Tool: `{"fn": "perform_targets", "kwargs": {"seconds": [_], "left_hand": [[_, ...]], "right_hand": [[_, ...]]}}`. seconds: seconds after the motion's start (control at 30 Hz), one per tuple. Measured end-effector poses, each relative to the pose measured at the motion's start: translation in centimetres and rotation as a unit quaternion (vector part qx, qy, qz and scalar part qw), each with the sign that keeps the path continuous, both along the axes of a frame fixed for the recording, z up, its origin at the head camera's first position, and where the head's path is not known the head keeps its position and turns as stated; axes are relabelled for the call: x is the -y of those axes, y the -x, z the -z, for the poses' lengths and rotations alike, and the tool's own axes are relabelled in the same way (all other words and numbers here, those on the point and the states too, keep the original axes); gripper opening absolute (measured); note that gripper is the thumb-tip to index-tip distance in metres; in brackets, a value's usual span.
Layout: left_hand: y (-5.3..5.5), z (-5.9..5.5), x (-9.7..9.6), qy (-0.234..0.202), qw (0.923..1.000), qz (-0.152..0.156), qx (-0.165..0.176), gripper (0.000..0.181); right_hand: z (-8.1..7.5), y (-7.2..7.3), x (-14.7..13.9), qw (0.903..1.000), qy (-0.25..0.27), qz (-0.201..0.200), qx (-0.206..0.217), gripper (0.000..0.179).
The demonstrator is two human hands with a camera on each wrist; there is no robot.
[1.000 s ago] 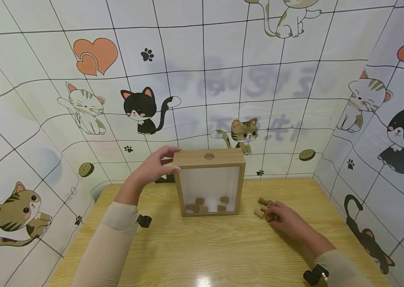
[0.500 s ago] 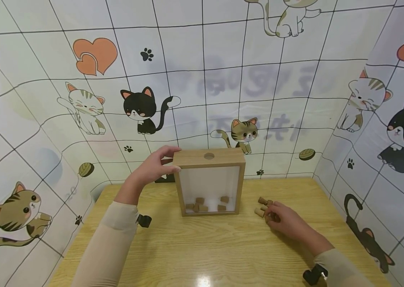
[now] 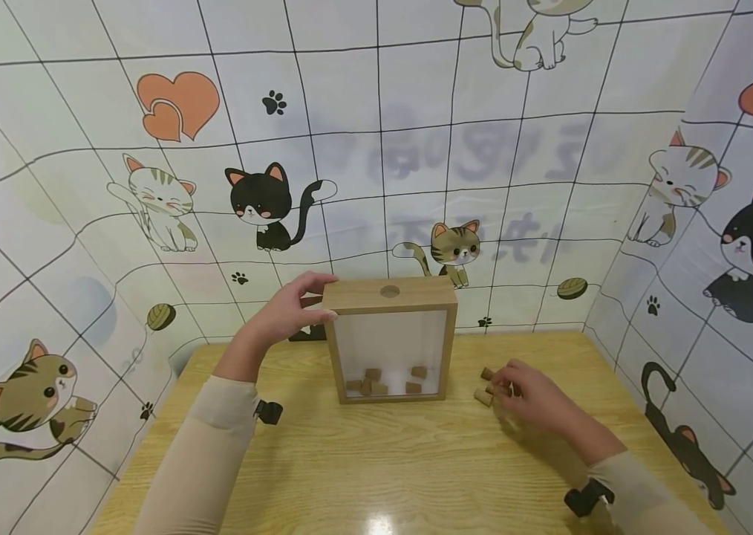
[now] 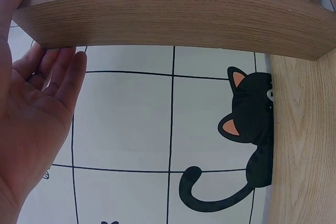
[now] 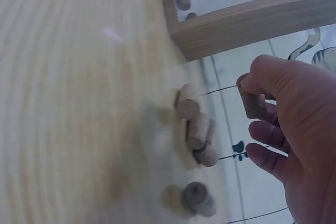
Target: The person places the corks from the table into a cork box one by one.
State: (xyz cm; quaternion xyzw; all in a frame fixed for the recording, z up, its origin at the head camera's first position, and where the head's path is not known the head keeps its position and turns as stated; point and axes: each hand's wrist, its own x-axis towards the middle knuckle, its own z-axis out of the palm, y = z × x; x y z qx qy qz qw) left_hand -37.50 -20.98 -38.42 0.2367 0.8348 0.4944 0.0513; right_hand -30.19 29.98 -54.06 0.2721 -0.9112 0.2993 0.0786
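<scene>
"One cork (image 5: 253, 102) pinched in the right hand (image 3: 537, 400), four o'clock of the box (image 3: 426, 293)!"
"Left hand (image 3: 283, 310) grips its ten o'clock corner; wall lettering (image 3: 477, 150) at one o'clock, too blurred to read!"

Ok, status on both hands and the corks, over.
Left hand grips box at left end, near top. Right hand pinches one cork. Loose corks on table, right of box. Top hole uncovered.

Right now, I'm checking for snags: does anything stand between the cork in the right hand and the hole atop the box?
Only the box itself: its right side rises higher than the cork. The left hand grips the opposite end, off the hole.
</scene>
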Motion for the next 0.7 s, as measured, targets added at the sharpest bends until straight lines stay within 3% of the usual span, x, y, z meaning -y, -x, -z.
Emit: {"fn": "perform_targets", "kwargs": {"seconds": [0.7], "left_hand": [[0.2, 0.3, 0.1, 0.005, 1.0, -0.003, -0.005, 0.075]], "right_hand": [[-7.4, 1.9, 0.5, 0.9953, 0.019, -0.029, -0.09, 0.024]]}}
